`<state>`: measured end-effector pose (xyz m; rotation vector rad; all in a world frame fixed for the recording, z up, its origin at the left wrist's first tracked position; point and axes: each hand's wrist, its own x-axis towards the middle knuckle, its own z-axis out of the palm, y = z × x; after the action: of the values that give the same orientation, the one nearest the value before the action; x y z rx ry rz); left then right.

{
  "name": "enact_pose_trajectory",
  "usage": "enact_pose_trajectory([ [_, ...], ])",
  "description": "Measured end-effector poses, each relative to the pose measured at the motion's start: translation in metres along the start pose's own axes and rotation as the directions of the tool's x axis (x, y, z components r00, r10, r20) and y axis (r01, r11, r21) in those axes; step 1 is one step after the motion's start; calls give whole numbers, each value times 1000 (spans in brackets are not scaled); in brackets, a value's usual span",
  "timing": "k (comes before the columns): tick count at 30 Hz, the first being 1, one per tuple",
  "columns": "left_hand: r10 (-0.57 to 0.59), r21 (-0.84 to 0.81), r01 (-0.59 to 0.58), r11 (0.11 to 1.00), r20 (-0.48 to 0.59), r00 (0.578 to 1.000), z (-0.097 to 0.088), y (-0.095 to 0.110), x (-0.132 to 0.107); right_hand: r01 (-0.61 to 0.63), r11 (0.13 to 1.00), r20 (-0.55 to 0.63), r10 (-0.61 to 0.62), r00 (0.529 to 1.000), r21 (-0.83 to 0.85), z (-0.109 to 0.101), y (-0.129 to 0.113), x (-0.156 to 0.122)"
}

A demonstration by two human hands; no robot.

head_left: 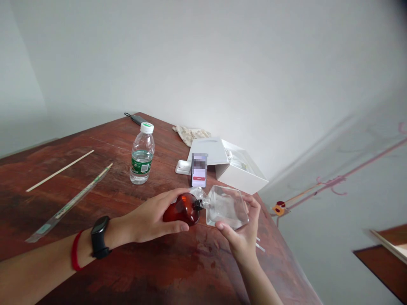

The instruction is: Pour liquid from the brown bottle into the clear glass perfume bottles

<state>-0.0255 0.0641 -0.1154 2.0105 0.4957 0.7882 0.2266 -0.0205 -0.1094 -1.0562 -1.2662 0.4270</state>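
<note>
The left hand (pixel 149 216) has its fingers wrapped around an amber bottle (pixel 182 209), and the right hand (pixel 241 239) has its fingers cupping a clear square bottle (pixel 225 207). Their necks meet, tilted, just above the worktop (pixel 63 203) beside a phone (pixel 199 171). A slipped grip or misaligned necks could cause a spill or drop.

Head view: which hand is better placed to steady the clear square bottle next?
Probably the right hand: it cradles the clear square bottle from beneath, fingers up its side, while the left hand is wrapped around the amber bottle.
</note>
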Motion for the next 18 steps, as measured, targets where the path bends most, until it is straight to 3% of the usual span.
enact_pose_trajectory([
  [18, 5, -2, -5, 1000, 1, 1000, 0, 0, 0, -2, 1000, -3, 2, 1000, -25, 1, -1, 0],
])
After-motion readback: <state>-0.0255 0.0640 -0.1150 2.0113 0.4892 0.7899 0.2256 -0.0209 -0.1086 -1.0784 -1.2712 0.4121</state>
